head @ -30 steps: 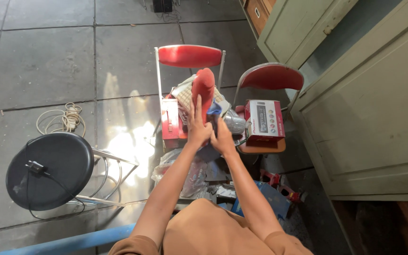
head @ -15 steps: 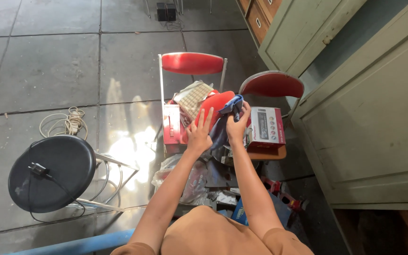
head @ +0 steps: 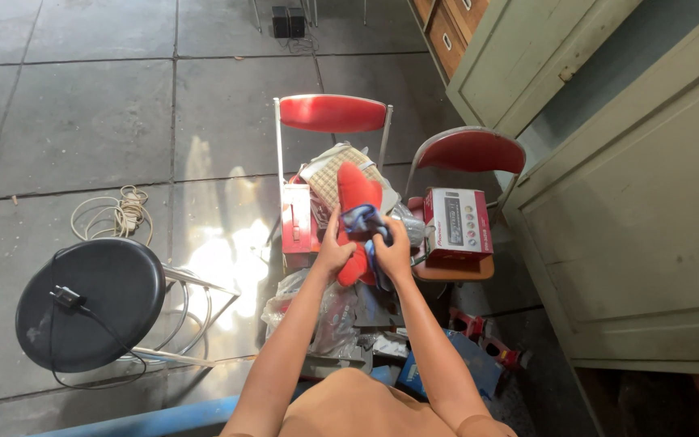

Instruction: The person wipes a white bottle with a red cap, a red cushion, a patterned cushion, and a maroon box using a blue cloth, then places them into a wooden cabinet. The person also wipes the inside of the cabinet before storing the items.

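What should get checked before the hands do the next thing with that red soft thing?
1. Left hand on the red padded fabric piece: ok.
2. Right hand has a grip on the blue strap: ok.
3. Strap fully wrapped round: cannot tell.
4. Red cardboard box flat on the red-backed chair: ok.
5. Floor under the hands free of litter: not ok.

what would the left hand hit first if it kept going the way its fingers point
Probably the red cloth it already touches. Past that, the left hand points toward the woven piece on the chair, though depth is unclear.
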